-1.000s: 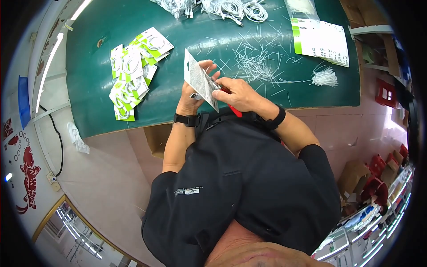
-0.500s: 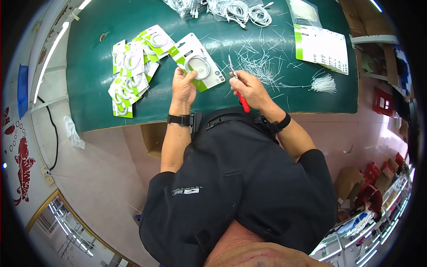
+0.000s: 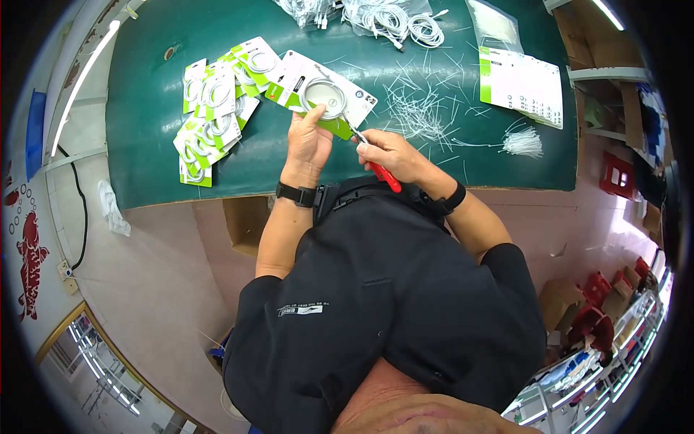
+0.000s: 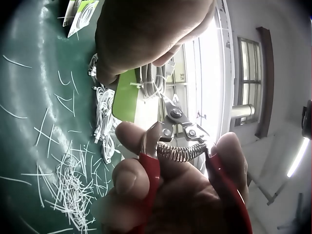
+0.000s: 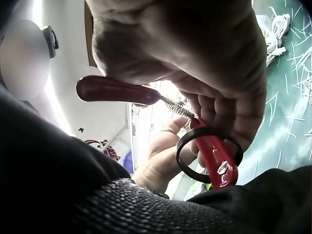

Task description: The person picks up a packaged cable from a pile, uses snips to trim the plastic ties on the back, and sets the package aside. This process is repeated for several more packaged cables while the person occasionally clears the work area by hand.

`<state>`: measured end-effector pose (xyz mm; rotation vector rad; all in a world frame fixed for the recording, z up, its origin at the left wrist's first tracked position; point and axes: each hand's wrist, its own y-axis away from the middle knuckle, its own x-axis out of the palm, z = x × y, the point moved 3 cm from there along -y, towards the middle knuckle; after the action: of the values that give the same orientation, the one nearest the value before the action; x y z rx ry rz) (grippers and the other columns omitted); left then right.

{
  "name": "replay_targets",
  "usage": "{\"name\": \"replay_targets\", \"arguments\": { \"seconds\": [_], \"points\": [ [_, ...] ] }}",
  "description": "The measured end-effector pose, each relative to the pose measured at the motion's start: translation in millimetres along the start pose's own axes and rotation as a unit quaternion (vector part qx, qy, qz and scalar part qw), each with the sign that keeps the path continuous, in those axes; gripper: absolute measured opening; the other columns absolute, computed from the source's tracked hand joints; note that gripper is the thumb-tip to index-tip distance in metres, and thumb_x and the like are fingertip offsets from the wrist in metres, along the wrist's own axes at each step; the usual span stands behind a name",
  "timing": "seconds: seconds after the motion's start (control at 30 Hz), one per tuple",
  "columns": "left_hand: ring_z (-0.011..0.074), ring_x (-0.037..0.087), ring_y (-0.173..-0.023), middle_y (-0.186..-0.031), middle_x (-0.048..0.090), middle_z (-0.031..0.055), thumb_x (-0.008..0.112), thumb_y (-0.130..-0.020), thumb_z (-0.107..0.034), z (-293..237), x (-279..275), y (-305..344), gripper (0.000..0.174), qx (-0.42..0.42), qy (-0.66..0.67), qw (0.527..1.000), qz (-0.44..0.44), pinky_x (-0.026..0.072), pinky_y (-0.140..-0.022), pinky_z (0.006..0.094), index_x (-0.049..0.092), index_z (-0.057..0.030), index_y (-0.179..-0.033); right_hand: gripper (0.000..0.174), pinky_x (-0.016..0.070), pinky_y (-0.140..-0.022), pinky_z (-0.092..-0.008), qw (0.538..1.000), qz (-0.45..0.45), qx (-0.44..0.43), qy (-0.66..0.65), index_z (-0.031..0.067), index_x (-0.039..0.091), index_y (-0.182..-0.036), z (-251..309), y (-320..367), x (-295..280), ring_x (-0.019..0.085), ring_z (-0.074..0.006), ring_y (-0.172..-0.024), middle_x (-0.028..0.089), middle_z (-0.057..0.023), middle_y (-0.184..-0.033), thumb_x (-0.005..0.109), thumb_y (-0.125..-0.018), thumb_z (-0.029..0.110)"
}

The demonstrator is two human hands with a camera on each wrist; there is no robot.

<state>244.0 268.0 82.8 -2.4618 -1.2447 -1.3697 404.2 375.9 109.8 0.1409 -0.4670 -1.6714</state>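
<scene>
My left hand (image 3: 309,142) pinches the lower edge of a green and white card (image 3: 352,96), its thumb on the coiled white cable (image 3: 324,99) fixed to the card's front. Red-handled cutters (image 3: 384,176) are gripped in my right hand (image 3: 395,155), their metal tip at the cable's lower right side. In the left wrist view the cutters' spring (image 4: 181,152) shows between the handles, and the jaws are beside a white tie (image 4: 142,85) on the cable. The right wrist view shows a handle (image 5: 117,90) under my right palm.
Packed cable cards (image 3: 217,94) lie overlapping at the left. Loose white ties (image 3: 419,112) are scattered right of centre, with a tie bundle (image 3: 522,142) beyond. A card stack (image 3: 522,87) and a bag (image 3: 494,23) lie at the right; coiled cables (image 3: 383,20) at the back.
The card was first tilted with its back showing; it now faces up, turned slightly. My right hand has brought the cutters back left to the cable.
</scene>
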Motion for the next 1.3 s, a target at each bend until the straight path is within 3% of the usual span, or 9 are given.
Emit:
{"name": "replay_targets", "arguments": {
  "seconds": [0.2,0.3,0.33,0.43,0.83,1.3],
  "points": [
    [0.0229,0.059,-0.122,-0.132,0.060,0.0070,0.062,-0.101,-0.010,-3.6,9.9,6.8,0.041,-0.023,0.019,1.000,-0.008,0.0497,-0.104,0.0438,0.049,-0.0120,-0.140,0.043,0.0539,-0.076,-0.0280,1.000,0.015,0.002,-0.004,-0.0045,0.059,-0.127,1.7,0.7,2.0,0.062,-0.0116,-0.084,0.064,-0.0042,-0.093,0.056,-0.103,0.030],
    [0.0230,0.060,-0.121,-0.132,0.061,0.0067,0.063,-0.101,-0.013,-3.7,12.3,7.8,0.040,-0.031,0.011,0.999,0.004,0.0504,-0.102,0.0450,0.051,-0.0128,-0.139,0.035,0.0526,-0.070,-0.0287,1.000,-0.004,-0.007,-0.026,0.0012,0.064,-0.098,3.2,1.2,4.0,0.064,-0.0130,-0.076,0.065,-0.0043,-0.085,0.057,-0.100,0.036],
    [0.0231,0.060,-0.121,-0.132,0.061,0.0066,0.064,-0.101,-0.014,-3.4,13.0,8.3,0.039,-0.036,0.008,0.999,0.010,0.0508,-0.102,0.0456,0.052,-0.0132,-0.139,0.035,0.0526,-0.070,-0.0287,1.000,-0.004,-0.007,-0.026,0.0012,0.064,-0.098,3.1,1.1,3.4,0.064,-0.0130,-0.076,0.065,-0.0043,-0.085,0.057,-0.100,0.036],
    [0.0241,0.061,-0.120,-0.130,0.062,0.0069,0.065,-0.100,-0.012,-3.4,14.4,10.1,0.038,-0.029,-0.029,0.999,0.004,0.0520,-0.100,0.0468,0.054,-0.0119,-0.137,0.045,0.0540,-0.076,-0.0281,0.998,0.039,0.017,-0.047,-0.0036,0.058,-0.129,1.0,-0.1,1.7,0.065,-0.0142,-0.084,0.066,-0.0062,-0.094,0.054,-0.104,0.034],
    [0.0264,0.064,-0.116,-0.124,0.066,0.0089,0.068,-0.096,-0.004,-1.7,11.2,6.4,0.036,-0.016,-0.031,0.999,0.034,0.0552,-0.099,0.0482,0.059,-0.0063,-0.130,0.055,0.0575,-0.077,-0.0321,0.968,0.074,0.005,-0.239,-0.0052,0.056,-0.132,-5.1,-0.1,-1.0,0.070,-0.0212,-0.080,0.069,-0.0123,-0.097,0.047,-0.105,0.042],
    [0.0256,0.063,-0.118,-0.124,0.067,0.0070,0.069,-0.094,-0.002,0.7,6.4,5.5,0.036,-0.019,-0.028,0.999,0.028,0.0535,-0.100,0.0482,0.061,-0.0079,-0.129,0.063,0.0587,-0.076,-0.0336,0.949,0.111,0.017,-0.296,-0.0080,0.056,-0.132,-9.3,2.0,-6.7,0.071,-0.0220,-0.079,0.070,-0.0144,-0.095,0.046,-0.104,0.048]
  ]
}}
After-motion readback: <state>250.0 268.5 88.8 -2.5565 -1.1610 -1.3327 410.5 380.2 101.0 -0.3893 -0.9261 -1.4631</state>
